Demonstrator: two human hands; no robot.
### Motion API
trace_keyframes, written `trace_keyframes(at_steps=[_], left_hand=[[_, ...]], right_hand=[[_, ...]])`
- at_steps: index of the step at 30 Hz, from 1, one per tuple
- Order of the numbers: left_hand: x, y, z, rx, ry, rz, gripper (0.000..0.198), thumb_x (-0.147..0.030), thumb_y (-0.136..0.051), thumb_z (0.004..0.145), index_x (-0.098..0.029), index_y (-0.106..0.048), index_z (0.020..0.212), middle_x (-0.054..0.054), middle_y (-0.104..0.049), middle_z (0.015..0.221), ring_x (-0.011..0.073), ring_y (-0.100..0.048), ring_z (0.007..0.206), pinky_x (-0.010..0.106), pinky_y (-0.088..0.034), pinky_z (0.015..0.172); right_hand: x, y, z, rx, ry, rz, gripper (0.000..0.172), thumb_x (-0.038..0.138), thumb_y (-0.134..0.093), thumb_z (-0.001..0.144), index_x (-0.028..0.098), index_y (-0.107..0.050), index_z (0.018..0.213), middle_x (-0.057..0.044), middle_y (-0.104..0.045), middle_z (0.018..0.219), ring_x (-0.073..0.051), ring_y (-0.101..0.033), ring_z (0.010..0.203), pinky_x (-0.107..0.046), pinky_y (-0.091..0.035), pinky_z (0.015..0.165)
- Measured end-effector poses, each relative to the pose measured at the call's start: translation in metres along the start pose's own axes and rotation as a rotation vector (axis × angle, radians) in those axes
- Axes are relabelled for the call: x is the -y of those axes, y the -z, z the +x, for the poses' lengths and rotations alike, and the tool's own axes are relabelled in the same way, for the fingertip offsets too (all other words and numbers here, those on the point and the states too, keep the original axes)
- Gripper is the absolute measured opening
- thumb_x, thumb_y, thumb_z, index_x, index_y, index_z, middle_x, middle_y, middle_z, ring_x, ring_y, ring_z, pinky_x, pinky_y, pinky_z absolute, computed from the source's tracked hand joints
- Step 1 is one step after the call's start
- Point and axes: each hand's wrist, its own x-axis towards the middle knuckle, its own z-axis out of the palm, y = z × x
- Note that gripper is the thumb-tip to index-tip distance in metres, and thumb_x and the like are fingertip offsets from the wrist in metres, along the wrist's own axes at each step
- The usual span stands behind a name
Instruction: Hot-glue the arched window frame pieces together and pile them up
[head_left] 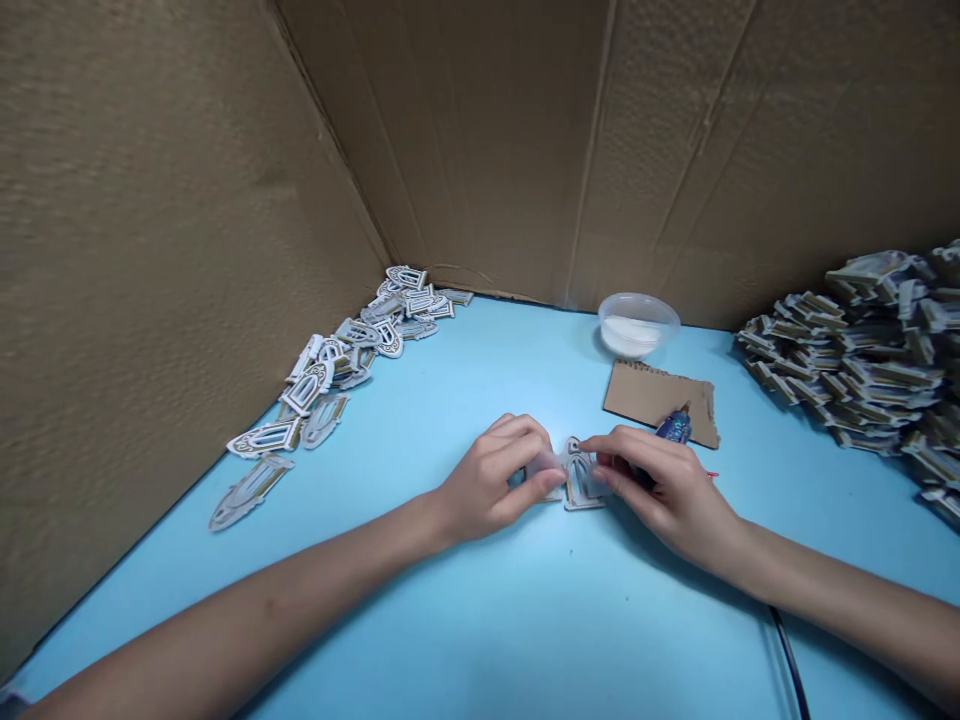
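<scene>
In the middle of the blue table, my left hand (504, 475) has thumb and fingers pinched on a pale, partly see-through flat piece, largely covered by the fingers. Right beside it lies a small arched window cutout (576, 490), white-grey with dark outlines. My right hand (671, 490) closes its thumb and index finger on the cutout's right side and top. Behind that hand, a glittery blue glue gun (675, 426) shows only its front part, with its nozzle over a brown cardboard piece (637, 392).
A clear plastic bowl (664, 312) with white contents stands at the back. Arched cutouts (311, 385) lie scattered along the left cardboard wall (172, 250). At right rises a large heap of similar pieces (862, 360). A black cord (787, 655) runs beneath my right forearm.
</scene>
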Motion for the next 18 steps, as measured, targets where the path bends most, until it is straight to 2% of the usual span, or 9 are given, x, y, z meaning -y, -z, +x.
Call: trace_keyframes(at_steps=[3,5,12,15,18], left_hand=[[0.0014,-0.0014,0.0002,0.051,-0.037,0.077,0.020,-0.028,-0.058,0.104,-0.014,-0.072,0.098,0.009,-0.071,0.092,0.0189,-0.065,0.095,0.034,-0.047,0.089],[0.0018,-0.0018,-0.0002,0.070,-0.056,0.116,0.019,-0.026,-0.058,0.103,-0.013,-0.072,0.102,0.010,-0.071,0.095,0.0190,-0.065,0.096,0.034,-0.046,0.088],[-0.0001,0.0011,-0.0013,0.100,-0.208,0.152,0.013,-0.023,-0.057,0.101,-0.016,-0.068,0.101,0.008,-0.074,0.091,0.0207,-0.066,0.099,0.035,-0.048,0.088],[-0.0013,0.0029,0.0005,0.169,-0.311,0.177,0.011,-0.023,-0.058,0.100,-0.018,-0.064,0.093,0.007,-0.076,0.092,0.0209,-0.066,0.096,0.036,-0.047,0.084],[-0.0022,0.0033,0.0025,0.221,-0.389,0.249,0.018,-0.026,-0.058,0.099,-0.019,-0.059,0.082,0.007,-0.075,0.089,0.0214,-0.065,0.091,0.036,-0.046,0.077]], right_hand=[[0.0006,0.0006,0.0030,-0.030,-0.061,0.019,0.005,0.020,-0.064,0.102,0.022,-0.068,0.102,-0.003,-0.072,0.089,-0.017,-0.065,0.077,-0.031,-0.050,0.070],[0.0011,0.0002,0.0047,-0.023,-0.051,0.050,0.009,0.018,-0.062,0.102,0.023,-0.068,0.096,-0.003,-0.071,0.087,-0.018,-0.065,0.076,-0.031,-0.050,0.069],[0.0002,-0.0007,0.0038,-0.032,-0.029,0.051,0.013,0.015,-0.060,0.101,0.024,-0.069,0.098,-0.003,-0.073,0.089,-0.019,-0.068,0.080,-0.032,-0.051,0.072],[0.0006,0.0004,0.0037,-0.018,-0.033,0.057,0.012,0.015,-0.061,0.101,0.024,-0.069,0.098,-0.002,-0.073,0.089,-0.018,-0.068,0.080,-0.031,-0.051,0.072],[0.0006,0.0006,0.0041,-0.001,-0.036,0.064,0.012,0.014,-0.060,0.102,0.023,-0.068,0.098,-0.001,-0.073,0.090,-0.016,-0.067,0.080,-0.030,-0.050,0.072]])
